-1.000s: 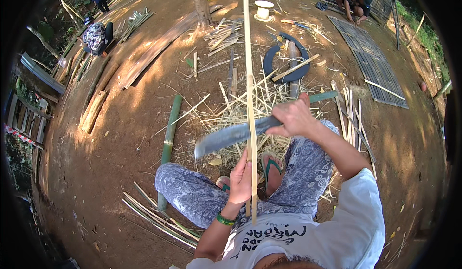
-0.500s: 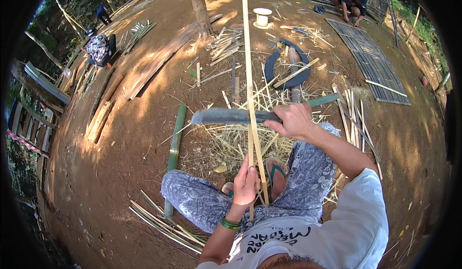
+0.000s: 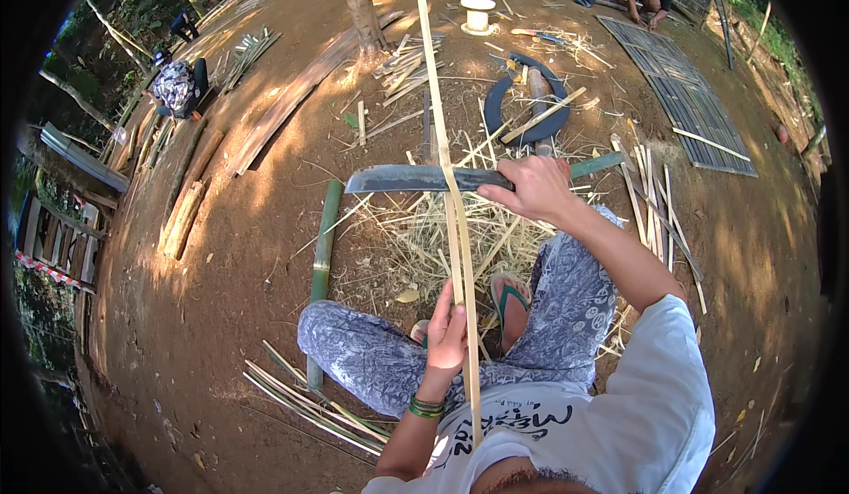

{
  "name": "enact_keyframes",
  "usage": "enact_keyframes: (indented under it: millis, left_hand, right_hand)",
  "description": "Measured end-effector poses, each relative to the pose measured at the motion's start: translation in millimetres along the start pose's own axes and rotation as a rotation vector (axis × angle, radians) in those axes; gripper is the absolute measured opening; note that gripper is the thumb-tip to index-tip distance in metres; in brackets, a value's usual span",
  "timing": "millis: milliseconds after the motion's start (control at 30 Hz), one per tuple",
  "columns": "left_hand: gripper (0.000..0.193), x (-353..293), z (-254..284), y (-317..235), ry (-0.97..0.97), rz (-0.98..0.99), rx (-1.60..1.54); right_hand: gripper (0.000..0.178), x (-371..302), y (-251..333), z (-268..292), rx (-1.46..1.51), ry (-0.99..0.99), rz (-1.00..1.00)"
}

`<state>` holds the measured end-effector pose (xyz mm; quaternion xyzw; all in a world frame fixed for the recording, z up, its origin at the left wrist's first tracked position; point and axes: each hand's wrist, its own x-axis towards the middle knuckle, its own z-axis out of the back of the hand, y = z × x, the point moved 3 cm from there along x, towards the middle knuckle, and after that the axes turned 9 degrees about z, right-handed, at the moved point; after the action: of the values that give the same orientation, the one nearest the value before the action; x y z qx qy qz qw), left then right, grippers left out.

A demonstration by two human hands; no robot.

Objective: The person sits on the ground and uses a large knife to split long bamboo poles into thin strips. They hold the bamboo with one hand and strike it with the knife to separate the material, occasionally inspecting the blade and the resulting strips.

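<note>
My right hand point(image 3: 536, 188) is wrapped round the dark handle of a machete point(image 3: 402, 179), whose broad blade points left. The blade lies across a long pale bamboo strip point(image 3: 430, 69), where the strip bends and parts into two lengths toward me. In my left hand point(image 3: 448, 339), the split bamboo is gripped below the blade, with the fingers pointing away from me. One split length point(image 3: 472, 379) runs past that hand to my shirt. Under the blade, a heap of bamboo shavings point(image 3: 424, 233) lies on the ground between my bent legs.
A green bamboo pole point(image 3: 323, 264) lies left of my knee, near a bundle of strips point(image 3: 309, 405). More cut strips point(image 3: 654, 198) lie to the right. Beyond are a black ring point(image 3: 553, 122), a white spool point(image 3: 478, 18) and a slatted panel point(image 3: 676, 91). Other people crouch farther off.
The machete has moved away from me along the bamboo, and its blade is less blurred. The strip's far end has come into view, shifted left; a split end reaches nearer my chest.
</note>
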<state>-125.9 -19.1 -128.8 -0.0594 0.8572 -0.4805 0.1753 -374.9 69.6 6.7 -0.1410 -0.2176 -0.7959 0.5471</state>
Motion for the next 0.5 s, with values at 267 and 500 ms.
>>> enact_keyframes:
  millis: [267,500]
  left_hand:
    - [0.058,-26,2,-134,0.043,0.122,0.142]
    - [0.065,-42,21,-219,-0.049,-0.159,0.601]
  right_hand:
    - [0.076,-13,9,-78,0.259,0.545,-0.311]
    - [0.072,-47,84,-86,0.768,0.522,-0.44]
